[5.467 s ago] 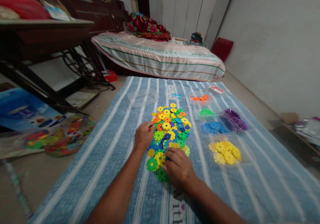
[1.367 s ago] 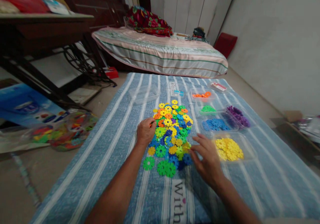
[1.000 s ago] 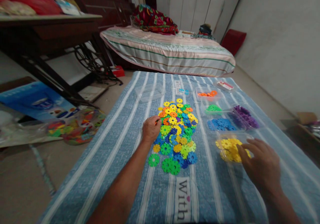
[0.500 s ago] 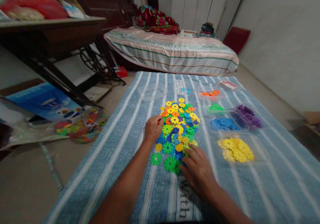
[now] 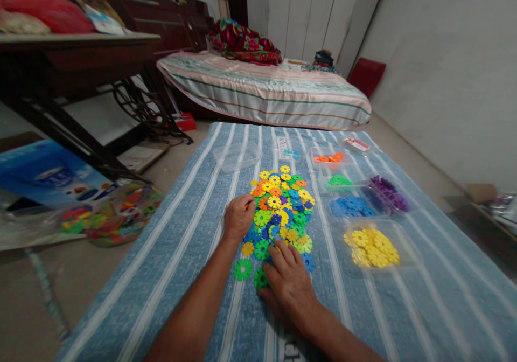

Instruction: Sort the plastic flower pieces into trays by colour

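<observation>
A heap of notched plastic flower discs [image 5: 274,202] in yellow, green, blue, orange and purple lies on the striped cloth. At its left edge, my left hand [image 5: 239,215] is closed, with a bit of orange disc showing at the fingertips; most of it is hidden. My right hand [image 5: 291,284] lies palm down over the near end of the heap, its fingers stretched out and touching the discs. Part of a green disc [image 5: 260,278] shows beside its thumb. Another green disc [image 5: 243,270] lies apart at the near left.
On the right are clear boxes of yellow discs [image 5: 374,248], blue discs [image 5: 352,207], purple discs [image 5: 388,192], green discs [image 5: 339,180] and orange discs [image 5: 329,158]. A clear box [image 5: 236,157] stands at the back left. Beyond the table is a bed [image 5: 262,90].
My right hand has moved left across the near end of the heap, uncovering a blue disc at its right. My left hand stays closed at the left edge. The view has shifted slightly.
</observation>
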Action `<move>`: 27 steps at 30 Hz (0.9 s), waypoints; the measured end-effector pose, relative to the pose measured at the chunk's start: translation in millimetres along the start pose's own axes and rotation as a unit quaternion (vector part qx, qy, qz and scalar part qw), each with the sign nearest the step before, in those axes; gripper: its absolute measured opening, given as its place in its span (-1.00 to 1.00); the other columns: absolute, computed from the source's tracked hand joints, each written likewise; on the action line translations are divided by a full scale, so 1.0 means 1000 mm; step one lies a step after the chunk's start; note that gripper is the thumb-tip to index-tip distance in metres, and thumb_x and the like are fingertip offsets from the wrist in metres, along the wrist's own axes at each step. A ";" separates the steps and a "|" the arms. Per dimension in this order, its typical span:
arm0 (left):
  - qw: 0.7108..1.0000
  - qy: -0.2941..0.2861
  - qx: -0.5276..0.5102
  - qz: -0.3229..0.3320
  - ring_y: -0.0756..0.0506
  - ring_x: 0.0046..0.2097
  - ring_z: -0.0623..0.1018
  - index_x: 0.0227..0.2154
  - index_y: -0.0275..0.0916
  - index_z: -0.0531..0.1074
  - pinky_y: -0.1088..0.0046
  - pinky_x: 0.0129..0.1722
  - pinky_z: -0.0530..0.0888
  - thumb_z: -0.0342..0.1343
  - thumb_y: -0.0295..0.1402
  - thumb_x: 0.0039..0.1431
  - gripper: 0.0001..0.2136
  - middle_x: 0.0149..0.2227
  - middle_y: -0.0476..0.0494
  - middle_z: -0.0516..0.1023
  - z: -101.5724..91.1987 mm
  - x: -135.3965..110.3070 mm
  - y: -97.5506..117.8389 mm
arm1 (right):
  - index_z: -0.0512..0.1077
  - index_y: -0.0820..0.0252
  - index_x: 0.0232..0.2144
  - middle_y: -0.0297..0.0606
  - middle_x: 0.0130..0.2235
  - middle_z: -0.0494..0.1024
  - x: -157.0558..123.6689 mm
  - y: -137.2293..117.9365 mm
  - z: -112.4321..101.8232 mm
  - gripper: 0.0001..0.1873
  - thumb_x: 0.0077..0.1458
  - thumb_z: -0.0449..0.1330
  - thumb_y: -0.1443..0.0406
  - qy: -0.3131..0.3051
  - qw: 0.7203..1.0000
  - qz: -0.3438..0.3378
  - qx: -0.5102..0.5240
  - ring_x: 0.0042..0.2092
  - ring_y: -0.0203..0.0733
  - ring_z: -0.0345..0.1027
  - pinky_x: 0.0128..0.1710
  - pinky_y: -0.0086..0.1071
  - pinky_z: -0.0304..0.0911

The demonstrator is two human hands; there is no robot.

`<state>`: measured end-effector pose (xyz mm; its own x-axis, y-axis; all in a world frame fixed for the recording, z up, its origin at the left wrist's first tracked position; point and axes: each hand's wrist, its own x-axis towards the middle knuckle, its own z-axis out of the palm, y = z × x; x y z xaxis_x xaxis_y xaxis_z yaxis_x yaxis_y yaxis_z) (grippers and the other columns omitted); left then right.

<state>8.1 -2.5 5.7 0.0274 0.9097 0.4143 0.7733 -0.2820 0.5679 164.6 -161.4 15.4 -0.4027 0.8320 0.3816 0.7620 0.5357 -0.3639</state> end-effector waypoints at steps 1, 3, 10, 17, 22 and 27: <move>1.000 0.000 0.000 -0.001 -0.12 -0.15 0.55 -0.39 -0.20 0.50 0.36 -0.07 0.43 -0.03 -0.39 0.11 -0.81 -0.24 -0.12 0.61 0.000 0.000 0.000 | 0.46 0.25 -0.22 0.01 0.05 0.43 0.001 -0.001 -0.001 -0.69 -0.04 0.33 0.24 0.001 1.000 0.007 0.011 0.21 0.17 0.12 0.16 0.11 0.06; 1.000 -0.002 0.001 -0.002 -0.12 -0.15 0.55 -0.39 -0.20 0.50 0.36 -0.07 0.43 -0.04 -0.38 0.12 -0.81 -0.24 -0.12 0.61 0.001 0.000 0.000 | 0.45 0.24 -0.22 -0.02 0.05 0.43 0.002 -0.004 -0.004 -0.70 -0.07 0.33 0.30 0.003 0.999 0.016 0.035 0.20 0.15 0.12 0.17 0.09 0.05; 1.000 -0.003 -0.003 -0.004 -0.11 -0.15 0.55 -0.38 -0.19 0.51 0.37 -0.06 0.43 -0.03 -0.38 0.13 -0.81 -0.24 -0.12 0.61 0.000 -0.001 0.002 | 0.44 0.15 -0.43 -0.19 -0.11 0.53 0.012 0.003 -0.017 -0.91 -0.06 0.28 0.39 0.004 0.985 0.028 0.170 0.13 0.00 0.25 0.14 -0.05 0.14; 1.000 -0.003 -0.003 -0.002 -0.10 -0.17 0.55 -0.41 -0.18 0.51 0.39 -0.09 0.43 -0.01 -0.40 0.11 -0.82 -0.26 -0.10 0.61 0.000 0.000 0.000 | 0.43 0.12 -0.53 -0.20 -0.23 0.56 0.053 0.083 -0.079 -0.83 0.05 0.23 0.20 0.151 0.969 0.123 0.154 -0.05 -0.06 0.40 -0.01 -0.12 0.27; 1.000 0.000 -0.001 -0.005 -0.11 -0.18 0.55 -0.39 -0.19 0.51 0.39 -0.10 0.43 -0.02 -0.40 0.12 -0.82 -0.26 -0.11 0.61 0.001 0.000 0.000 | 0.49 0.15 -0.44 -0.18 -0.31 0.57 0.081 0.143 -0.133 -0.76 0.00 0.24 0.10 0.365 0.916 0.167 0.013 -0.18 -0.05 0.44 -0.05 -0.10 0.29; 1.000 -0.006 -0.003 -0.013 -0.10 -0.19 0.55 -0.41 -0.18 0.50 0.40 -0.10 0.43 -0.01 -0.40 0.11 -0.83 -0.28 -0.09 0.60 -0.001 -0.001 0.005 | 0.50 0.14 -0.40 -0.23 -0.32 0.59 0.056 0.118 -0.118 -0.80 0.08 0.20 0.15 0.267 0.951 0.135 0.080 -0.23 -0.12 0.48 -0.13 -0.20 0.37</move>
<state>11.3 -4.6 8.5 0.0157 0.9201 0.3913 0.7705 -0.2605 0.5817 292.0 -68.8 93.6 0.1436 0.7733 0.6175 0.6975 0.3636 -0.6175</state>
